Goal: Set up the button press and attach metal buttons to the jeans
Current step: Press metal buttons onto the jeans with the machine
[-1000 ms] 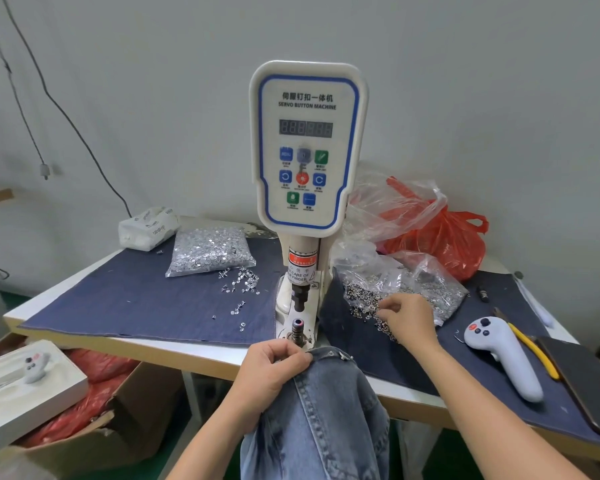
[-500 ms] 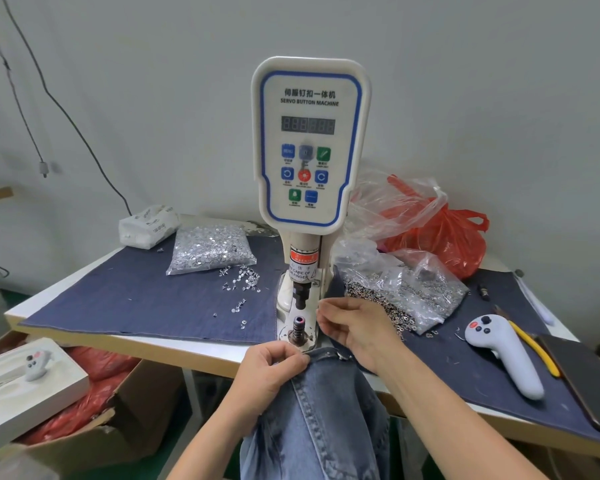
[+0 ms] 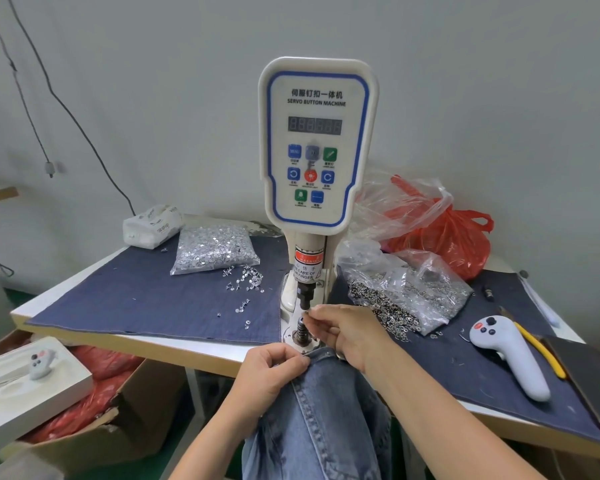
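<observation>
Head view of a button-setting station. A white button press (image 3: 317, 147), its panel lettered "SERVO BUTTON MACHINE", stands upright at the near middle of the surface (image 3: 219, 355), which is covered by a dark blue cloth (image 3: 146, 299). Below the panel a black punch (image 3: 305, 295) points down at the lower die post (image 3: 300, 329) on the machine's base.

The right hand (image 3: 343, 332) reaches in from the right; its fingers (image 3: 317, 315) are pressed together at the tips, pinching a small metal button part at the top of the die post, just under the punch. The part itself is too small to describe.

The left hand (image 3: 269, 374) is at the near edge of the surface, its fingers curled and pinching the waistband edge of the jeans (image 3: 312, 420). The jeans hang from that edge toward the viewer, their top just near of the machine's base.

Left of the press lies a clear bag of silver tacks (image 3: 213, 251), with loose tacks (image 3: 246, 280) scattered beside it and a white tissue pack (image 3: 151, 225) farther left. Right of the press, an open clear bag of metal buttons (image 3: 406, 296) spills toward the near side; a red plastic bag (image 3: 454, 242) sits behind it. At near right lie a pale handheld controller (image 3: 510, 355), a yellow-handled tool (image 3: 541, 351) and a dark phone (image 3: 589, 379).
</observation>
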The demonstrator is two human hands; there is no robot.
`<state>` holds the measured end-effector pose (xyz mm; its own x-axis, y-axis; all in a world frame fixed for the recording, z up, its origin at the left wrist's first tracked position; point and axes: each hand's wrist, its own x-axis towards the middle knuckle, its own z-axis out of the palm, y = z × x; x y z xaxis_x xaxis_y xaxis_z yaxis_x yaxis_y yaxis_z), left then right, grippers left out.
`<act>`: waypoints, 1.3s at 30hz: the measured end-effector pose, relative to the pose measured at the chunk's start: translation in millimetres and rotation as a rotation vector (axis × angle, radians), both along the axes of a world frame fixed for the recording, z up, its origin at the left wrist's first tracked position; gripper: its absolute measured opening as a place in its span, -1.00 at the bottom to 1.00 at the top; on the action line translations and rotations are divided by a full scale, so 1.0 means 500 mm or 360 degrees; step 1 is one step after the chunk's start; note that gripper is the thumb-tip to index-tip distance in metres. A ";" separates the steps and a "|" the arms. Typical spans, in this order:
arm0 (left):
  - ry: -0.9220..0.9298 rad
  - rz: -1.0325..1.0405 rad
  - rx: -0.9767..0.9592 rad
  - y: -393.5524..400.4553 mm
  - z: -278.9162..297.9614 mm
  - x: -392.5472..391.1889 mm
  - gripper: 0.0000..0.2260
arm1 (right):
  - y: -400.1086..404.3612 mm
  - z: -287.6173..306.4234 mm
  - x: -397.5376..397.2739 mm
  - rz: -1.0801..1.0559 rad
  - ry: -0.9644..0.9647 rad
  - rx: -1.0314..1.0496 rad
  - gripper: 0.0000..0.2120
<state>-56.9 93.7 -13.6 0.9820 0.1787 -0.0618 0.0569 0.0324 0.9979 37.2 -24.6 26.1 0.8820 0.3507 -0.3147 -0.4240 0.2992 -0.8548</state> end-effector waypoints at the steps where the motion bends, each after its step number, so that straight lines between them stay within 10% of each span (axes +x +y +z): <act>1: 0.0002 -0.0001 0.0004 0.000 0.001 0.000 -0.82 | 0.001 0.000 0.002 0.0004 0.0019 0.0019 -0.95; 24: -0.0031 0.0013 0.0043 0.007 -0.007 0.002 -0.86 | -0.001 -0.007 0.011 0.0074 0.0039 0.0178 -0.84; 30: -0.0106 -0.0003 0.0049 0.005 -0.005 0.009 -0.81 | -0.041 0.002 -0.012 -0.0081 -0.0672 -0.0512 -0.93; 35: -0.0195 -0.0031 0.0151 -0.007 0.003 0.017 -0.86 | -0.098 -0.026 -0.029 0.0707 -0.1114 -0.1030 -0.54; 39: -0.0175 0.0026 0.0382 -0.023 0.006 0.027 -0.89 | -0.122 -0.035 -0.019 0.0756 -0.0898 -0.0639 -0.86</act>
<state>-43.5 82.4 -10.7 0.9773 0.1914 0.0914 -0.0511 -0.2059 0.9772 27.6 -85.4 8.6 0.7315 0.6800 -0.0511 0.0948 -0.1756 -0.9799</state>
